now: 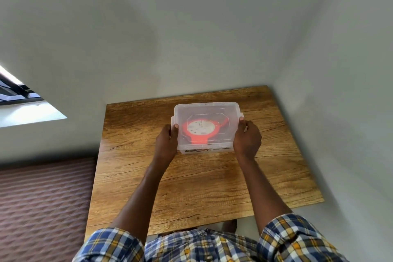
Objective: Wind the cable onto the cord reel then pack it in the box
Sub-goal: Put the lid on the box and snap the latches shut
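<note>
- the box (207, 110), clear plastic with its lid on, sits on the desk (212, 176) toward the far edge, near the wall.
- the cord reel (201, 128), red with a pale round centre, lies flat inside the box and shows through the lid. the cable is not separately discernible; whether it is fully wound cannot be confirmed.
- the left hand (165, 142) grips the left side of the box, thumb on the lid edge; the remaining fingers curl around the side out of view.
- the right hand (247, 138) grips the right side likewise, thumb resting on the lid rim by the side latch.
- judgement: packing appears nearly complete; the remaining step is probably securing the lid or the side latches.
- risk: uneven pressure from the two thumbs may seat one side only, leaving the lid skewed.
- risk: a loose cable loop or the reel handle standing proud may block closure; forcing the lid could crack the plastic.
- risk: pushing forward while pressing may slide the box toward the wall across the smooth desk.
- risk: lifting by the lid rim before the latches engage may let the lid separate and the base drop.
</note>
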`<state>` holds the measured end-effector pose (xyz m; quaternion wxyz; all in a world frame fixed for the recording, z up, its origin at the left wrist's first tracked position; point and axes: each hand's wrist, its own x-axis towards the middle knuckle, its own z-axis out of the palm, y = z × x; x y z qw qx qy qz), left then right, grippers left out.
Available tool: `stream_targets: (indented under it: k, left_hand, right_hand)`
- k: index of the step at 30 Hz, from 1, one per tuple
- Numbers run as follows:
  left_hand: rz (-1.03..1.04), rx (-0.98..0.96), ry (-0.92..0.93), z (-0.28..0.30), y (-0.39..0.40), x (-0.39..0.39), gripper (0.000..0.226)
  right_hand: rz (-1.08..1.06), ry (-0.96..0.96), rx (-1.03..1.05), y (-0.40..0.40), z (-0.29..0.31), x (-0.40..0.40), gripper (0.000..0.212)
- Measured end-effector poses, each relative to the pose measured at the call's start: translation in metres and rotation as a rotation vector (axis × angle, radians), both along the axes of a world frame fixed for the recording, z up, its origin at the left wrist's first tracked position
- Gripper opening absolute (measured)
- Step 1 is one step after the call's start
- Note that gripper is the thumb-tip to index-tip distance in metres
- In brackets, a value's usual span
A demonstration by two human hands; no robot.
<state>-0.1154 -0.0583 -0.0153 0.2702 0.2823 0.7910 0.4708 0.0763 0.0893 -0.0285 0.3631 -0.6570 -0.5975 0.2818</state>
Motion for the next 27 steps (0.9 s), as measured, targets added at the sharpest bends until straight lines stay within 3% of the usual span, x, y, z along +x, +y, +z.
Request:
stream_targets:
  k: [7, 11, 15, 18, 24, 27]
  left_hand:
    - [0.028, -0.014, 0.096, -0.002, 0.004, 0.003, 0.036]
    - [0.034, -0.165, 0.429, 0.006, 0.018, 0.003, 0.054]
    - [-0.175, -0.172, 0.689, 0.012, 0.04, 0.013, 0.06]
    - [-0.214, -0.291, 0.723, 0.004, 0.044, 0.021, 0.059]
    - [-0.2, -0.307, 0.773, 0.001, 0.044, 0.02, 0.061]
    - [-0.195, -0.32, 0.75, 0.002, 0.044, 0.022, 0.06]
  right_hand:
    - [0.051, -0.005, -0.015, 0.006, 0.002, 0.0, 0.051]
    - [0.189, -0.446, 0.06, 0.01, 0.018, -0.003, 0.05]
    - [0.544, -0.679, 0.132, 0.012, 0.029, -0.022, 0.057]
    - [0.609, -0.739, 0.152, 0.013, 0.028, -0.029, 0.059]
    - [0.608, -0.774, 0.122, 0.012, 0.031, -0.038, 0.066]
    - [0.774, -0.777, 0.16, 0.004, 0.032, -0.05, 0.067]
